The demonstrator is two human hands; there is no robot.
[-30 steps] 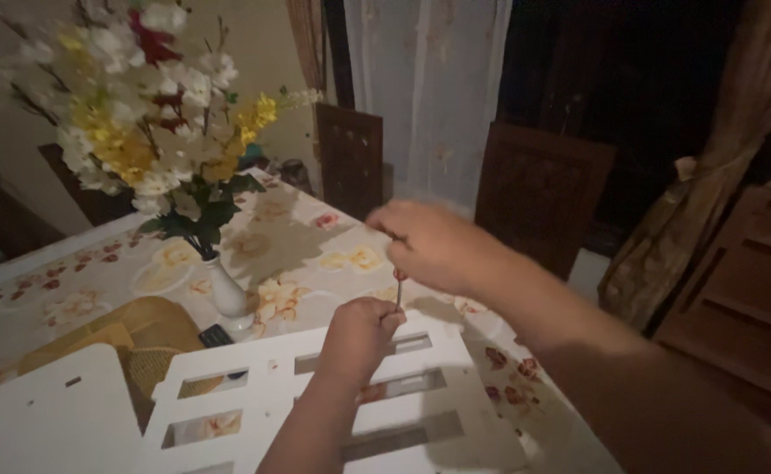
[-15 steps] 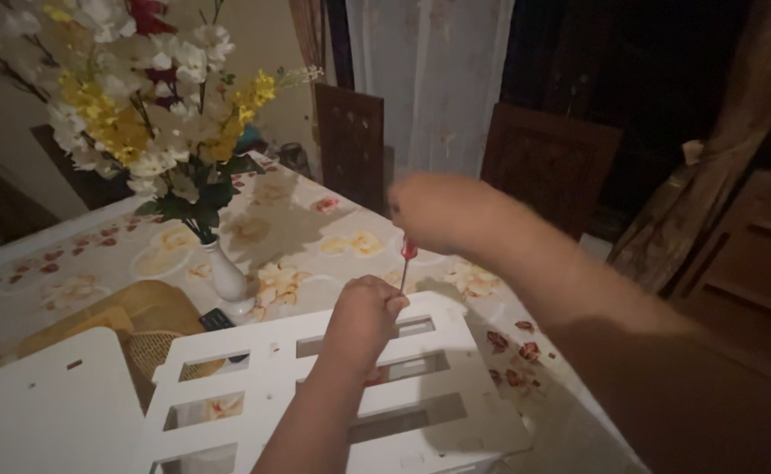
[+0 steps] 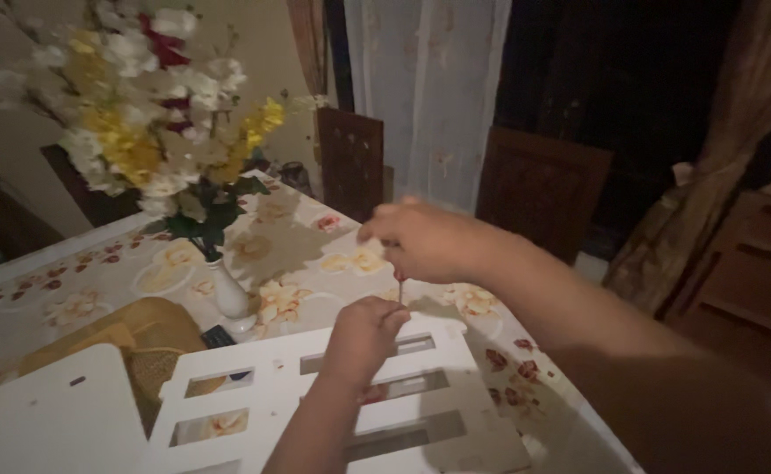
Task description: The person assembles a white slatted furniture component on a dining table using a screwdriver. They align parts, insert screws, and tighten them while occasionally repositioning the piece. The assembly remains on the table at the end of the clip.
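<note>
Holding a thin screwdriver (image 3: 400, 288) upright, your right hand (image 3: 425, 241) closes its grip over the red handle end, fingers curled down around it, with the forearm coming in from the lower right and the wrist raised above the work. Item below: a white slotted panel (image 3: 315, 395) lying flat on the table (image 3: 96, 263), its long axis running left to right across your view, slots parallel to that axis. The shaft stands nearly vertical, tip pointing straight down toward the panel's far edge, directly beneath the right hand. Your left hand (image 3: 363, 338) sits just under and slightly left of the right, knuckles up, fingertips pinched shut at the lower shaft or at something small there; which one, you cannot tell from this view. The left hand is the nearer of the two to the panel and rests on it. Also listed: a second white board (image 3: 43, 421) at lower left, a woven yellow bag (image 3: 131, 333) behind it, a white vase (image 3: 227, 294) of artificial flowers (image 3: 140, 132), a floral tablecloth, dark wooden chairs (image 3: 539, 189) and curtains (image 3: 438, 88) beyond.
</note>
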